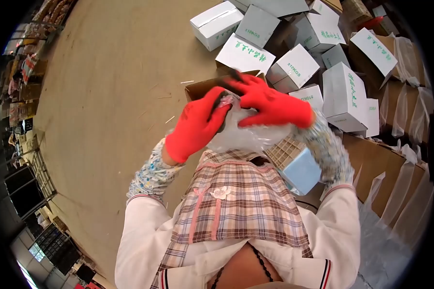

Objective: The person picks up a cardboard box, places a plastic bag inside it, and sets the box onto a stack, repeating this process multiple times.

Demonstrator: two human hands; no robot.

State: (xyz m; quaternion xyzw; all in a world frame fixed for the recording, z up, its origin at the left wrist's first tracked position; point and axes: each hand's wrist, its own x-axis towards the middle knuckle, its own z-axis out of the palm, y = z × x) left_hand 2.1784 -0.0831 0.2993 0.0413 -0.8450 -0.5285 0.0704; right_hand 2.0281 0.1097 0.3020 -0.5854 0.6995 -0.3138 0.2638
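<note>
The clear plastic bag (pixel 234 135) hangs in front of the apron (pixel 246 202), near the open cardboard box (pixel 200 88). It looks light, limp and rather slippery, likely best held by its gathered edge. The left hand (pixel 193 127) pinches that edge between thumb and fingers; the right hand (pixel 272 102) lies against it, blurred, its grip impossible to tell.

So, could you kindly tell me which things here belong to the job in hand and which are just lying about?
In use:
- clear plastic bag, held in the left hand, the right hand over it
- brown carton behind the hands, probably

Apparently lying about:
- white lettered cartons
- pale blue object
- large plastic-lined cartons
</note>
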